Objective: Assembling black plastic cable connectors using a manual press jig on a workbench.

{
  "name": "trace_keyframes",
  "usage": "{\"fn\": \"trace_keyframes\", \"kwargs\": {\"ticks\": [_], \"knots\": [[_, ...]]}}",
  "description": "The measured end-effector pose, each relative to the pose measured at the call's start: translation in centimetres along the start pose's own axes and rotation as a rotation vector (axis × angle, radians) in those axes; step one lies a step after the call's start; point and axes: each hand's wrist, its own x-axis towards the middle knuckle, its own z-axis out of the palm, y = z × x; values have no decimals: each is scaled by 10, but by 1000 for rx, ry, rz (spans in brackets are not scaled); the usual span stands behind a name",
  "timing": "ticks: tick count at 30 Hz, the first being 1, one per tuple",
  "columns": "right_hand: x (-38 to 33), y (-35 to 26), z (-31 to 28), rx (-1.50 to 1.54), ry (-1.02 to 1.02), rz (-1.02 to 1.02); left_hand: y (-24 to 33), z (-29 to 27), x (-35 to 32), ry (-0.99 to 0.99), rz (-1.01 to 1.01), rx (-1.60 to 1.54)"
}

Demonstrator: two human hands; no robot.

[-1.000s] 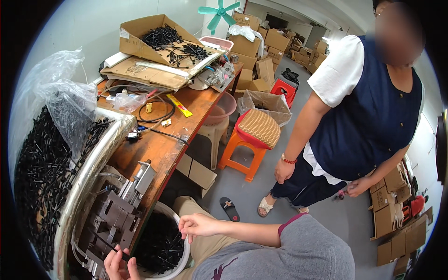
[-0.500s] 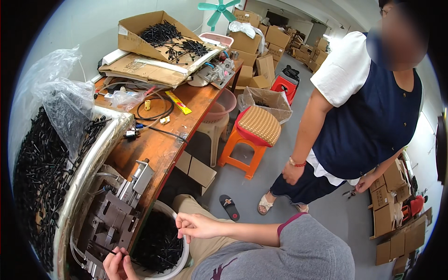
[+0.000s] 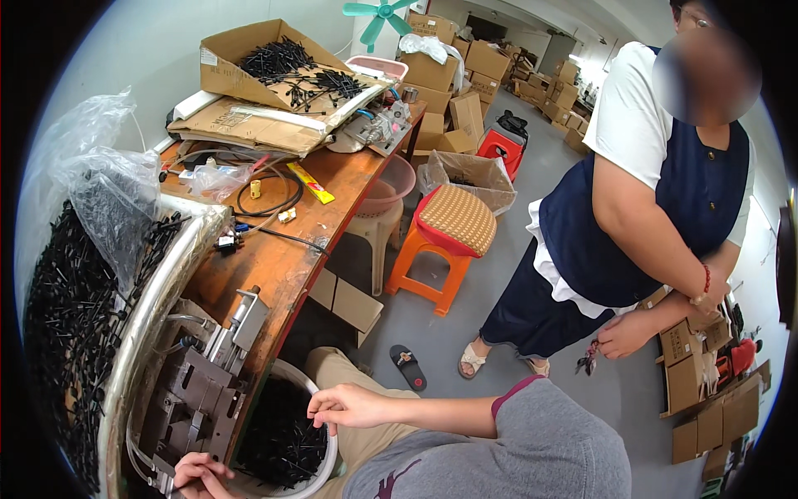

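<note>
Hands first: my left hand (image 3: 199,476) curls at the gray machine (image 3: 195,399); I cannot tell what it holds. My right hand (image 3: 349,407) pinches, half shut, over one white bucket (image 3: 287,432) of black pins. Feeding step, I think. One orange stool (image 3: 440,241) stands farther off, beside one person (image 3: 665,208).

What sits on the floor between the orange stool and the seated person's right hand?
In the head view, a lone dark sandal lies on the grey floor between the orange stool and the right hand; the rest of that stretch is bare.
</note>
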Motion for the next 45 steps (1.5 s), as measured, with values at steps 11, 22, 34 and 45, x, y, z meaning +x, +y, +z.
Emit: {"fn": "trace_keyframes", "kwargs": {"ticks": [11,22,34,45], "knots": [[-7,-36,4,85,115,-210,-11,5,-12,-129,-170,315],[38,-117,27,30,157,-568,0,10,-10,-10,-136,214],[37,-106,41,18,28,-565,-15,-11,-7,122,-326,31],[30,-104,53,-94,19,-636,2,1,-5,9,-292,53]]}}
